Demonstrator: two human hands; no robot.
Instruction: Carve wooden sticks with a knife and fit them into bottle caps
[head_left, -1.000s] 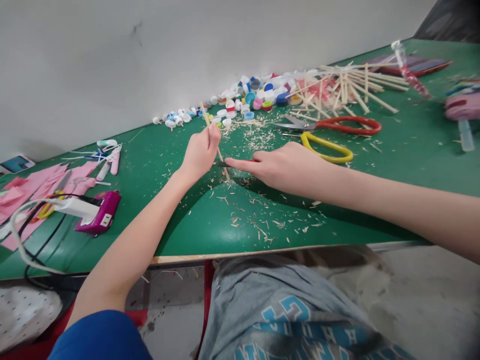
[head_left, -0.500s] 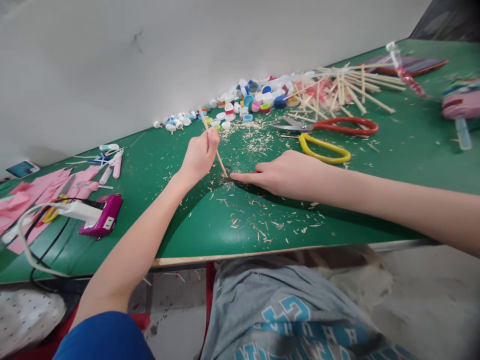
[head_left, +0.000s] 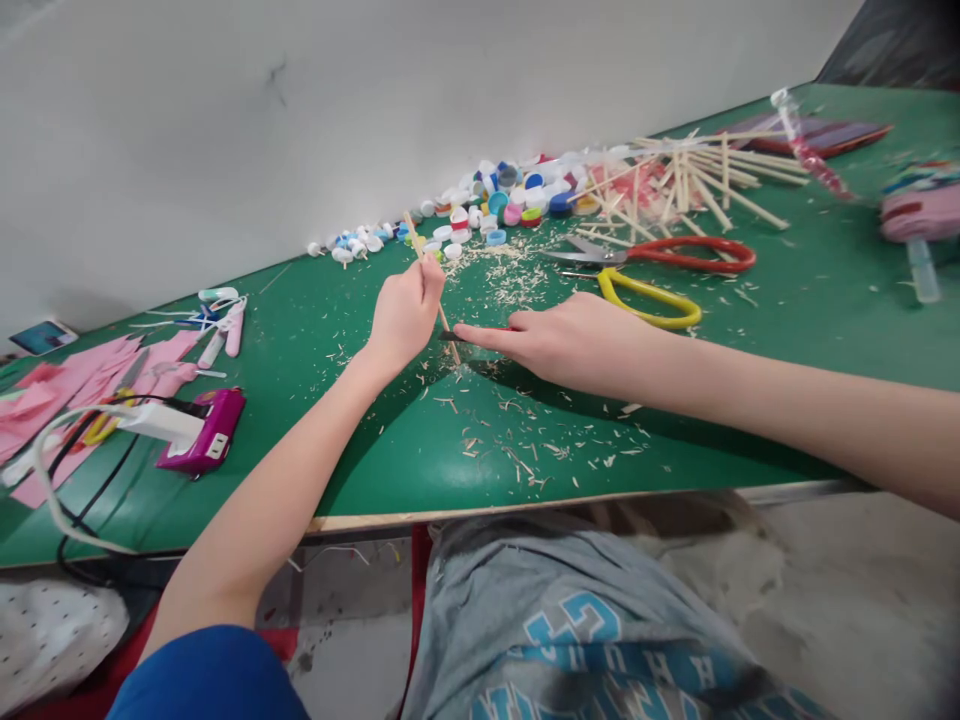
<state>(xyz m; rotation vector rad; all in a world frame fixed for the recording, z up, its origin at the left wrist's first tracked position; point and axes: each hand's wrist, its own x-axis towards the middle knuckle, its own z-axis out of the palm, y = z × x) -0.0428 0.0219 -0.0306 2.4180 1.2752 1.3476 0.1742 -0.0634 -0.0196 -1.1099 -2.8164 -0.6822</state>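
A thin wooden stick [head_left: 414, 236] is gripped in my left hand [head_left: 405, 305], slanting down with its lower end at the green table [head_left: 405, 450]. My right hand [head_left: 562, 342] is closed round a small knife [head_left: 451, 336] with a red handle, mostly hidden by the fingers. The forefinger is stretched along the knife, and the dark blade crosses the stick below my left hand. Pale wood shavings [head_left: 517, 275] lie around and in front of both hands.
Behind my hands are bottle caps [head_left: 497, 203] and a pile of wooden sticks [head_left: 705, 180]. Scissors [head_left: 652, 256] with red and yellow handles lie behind my right hand. On the left are a magenta power adapter [head_left: 204, 432], cables and pink material [head_left: 82, 385].
My right hand and the knife blade have moved slightly up along the stick, away from its lower end. My left hand has shifted a little to the right.
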